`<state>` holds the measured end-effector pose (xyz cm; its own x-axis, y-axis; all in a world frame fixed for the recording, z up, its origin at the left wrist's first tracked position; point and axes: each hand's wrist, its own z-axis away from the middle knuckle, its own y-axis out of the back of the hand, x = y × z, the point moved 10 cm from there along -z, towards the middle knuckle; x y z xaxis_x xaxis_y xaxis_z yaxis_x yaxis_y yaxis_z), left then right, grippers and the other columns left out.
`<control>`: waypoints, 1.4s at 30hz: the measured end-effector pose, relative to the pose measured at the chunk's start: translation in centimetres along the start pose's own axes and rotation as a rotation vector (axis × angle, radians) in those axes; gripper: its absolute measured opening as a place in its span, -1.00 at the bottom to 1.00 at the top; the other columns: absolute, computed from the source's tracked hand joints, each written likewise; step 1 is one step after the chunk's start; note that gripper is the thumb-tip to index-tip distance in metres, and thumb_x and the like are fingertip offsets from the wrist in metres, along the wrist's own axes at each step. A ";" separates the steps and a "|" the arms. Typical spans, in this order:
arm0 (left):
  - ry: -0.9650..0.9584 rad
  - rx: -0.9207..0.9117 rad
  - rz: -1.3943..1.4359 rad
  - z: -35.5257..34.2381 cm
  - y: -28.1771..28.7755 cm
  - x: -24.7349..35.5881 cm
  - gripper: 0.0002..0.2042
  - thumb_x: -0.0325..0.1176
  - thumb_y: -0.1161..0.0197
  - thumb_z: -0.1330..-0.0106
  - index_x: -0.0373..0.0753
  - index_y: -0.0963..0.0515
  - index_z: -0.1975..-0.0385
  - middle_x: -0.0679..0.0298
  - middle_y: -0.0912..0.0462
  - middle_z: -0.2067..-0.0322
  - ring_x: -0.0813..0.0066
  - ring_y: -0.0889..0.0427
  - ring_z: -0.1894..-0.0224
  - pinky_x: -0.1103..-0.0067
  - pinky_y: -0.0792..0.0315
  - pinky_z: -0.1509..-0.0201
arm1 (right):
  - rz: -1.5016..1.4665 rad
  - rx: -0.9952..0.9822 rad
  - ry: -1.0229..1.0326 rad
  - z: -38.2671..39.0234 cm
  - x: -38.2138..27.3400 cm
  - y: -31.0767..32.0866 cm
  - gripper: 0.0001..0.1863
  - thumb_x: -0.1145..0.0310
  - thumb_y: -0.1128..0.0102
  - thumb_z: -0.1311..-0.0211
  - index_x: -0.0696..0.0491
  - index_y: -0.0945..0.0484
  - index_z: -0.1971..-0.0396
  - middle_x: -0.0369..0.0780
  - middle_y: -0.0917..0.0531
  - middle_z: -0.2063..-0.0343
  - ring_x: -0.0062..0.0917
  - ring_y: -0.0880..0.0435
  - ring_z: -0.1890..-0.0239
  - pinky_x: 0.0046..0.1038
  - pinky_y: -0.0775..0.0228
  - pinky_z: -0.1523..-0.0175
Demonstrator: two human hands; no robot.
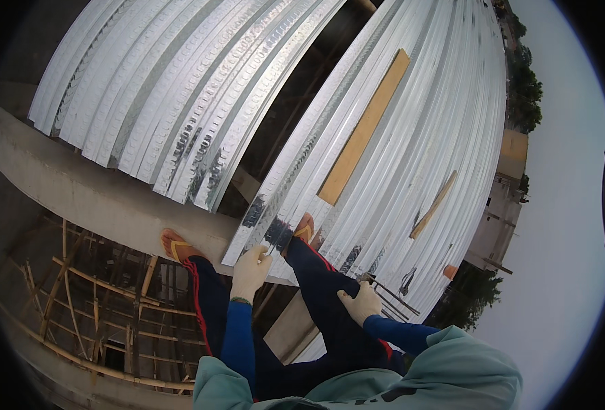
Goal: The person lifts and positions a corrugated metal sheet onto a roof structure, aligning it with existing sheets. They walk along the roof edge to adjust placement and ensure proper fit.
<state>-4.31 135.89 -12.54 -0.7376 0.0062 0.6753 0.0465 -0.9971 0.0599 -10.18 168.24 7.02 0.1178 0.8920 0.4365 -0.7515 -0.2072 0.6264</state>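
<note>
1. From my remote post I am watching the left hand (pixel 250 275), pale-gloved, bending its fingers at the near edge of the right sheets (pixel 412 171); a thin dark piece (pixel 270 251) is showing by its fingertips; whether they are grasping it I cannot tell.
2. I am seeing the right hand (pixel 361 303), likewise gloved, hovering or resting beside the right thigh, its thumb jutting out; dark rods (pixel 399 305) are lying just beyond it; its other fingers are partly hiding, so I cannot tell whether they are clenching anything.
3. The right sheets, ribbed and silvery, are stretching ahead; a plank (pixel 365 126) and a smaller stick (pixel 433 205) are lying on them; the left sheets (pixel 179 89) are lying across a dark gap.
4. The left foot (pixel 176 246) is standing on the beam (pixel 97 191), the right foot (pixel 304 227) on the right sheets; bamboo poles (pixel 138 301) are showing below.
</note>
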 end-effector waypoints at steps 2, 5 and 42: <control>-0.001 -0.002 0.000 0.2 -0.3 -0.1 -0.66 -0.18 -0.28 -0.37 -0.24 -0.67 -0.03 -0.01 -0.79 0.15 -0.02 -0.76 0.06 0.22 -0.58 -0.07 | 0.003 0.014 0.013 0.3 -0.1 0.1 -0.23 -0.24 -0.38 -0.18 0.27 -0.57 0.06 0.13 -0.74 0.11 0.03 -0.78 0.01 -0.06 -0.63 -0.11; 0.008 -0.021 -0.016 0.4 -1.0 -0.3 -0.66 -0.17 -0.27 -0.38 -0.24 -0.66 -0.03 -0.01 -0.78 0.15 -0.02 -0.76 0.07 0.21 -0.58 -0.07 | -0.003 -0.044 -0.034 0.4 0.2 -0.4 -0.23 -0.23 -0.39 -0.18 0.27 -0.57 0.02 0.13 -0.74 0.09 0.02 -0.76 -0.02 -0.06 -0.60 -0.15; 0.040 -0.031 -0.127 0.6 -1.7 -1.2 -0.69 -0.14 -0.24 -0.34 -0.19 -0.75 0.10 -0.04 -0.79 0.16 -0.08 -0.76 0.06 0.17 -0.59 -0.08 | 0.022 -0.065 0.008 -0.1 1.7 -1.3 -0.09 -0.42 -0.29 -0.17 0.28 -0.58 0.00 0.15 -0.74 0.08 0.03 -0.78 -0.01 -0.06 -0.62 -0.12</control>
<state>-3.13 137.66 -13.01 -0.7625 0.1306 0.6336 -0.0696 -0.9903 0.1202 -9.02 170.05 6.88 0.0958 0.8908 0.4441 -0.7942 -0.2006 0.5736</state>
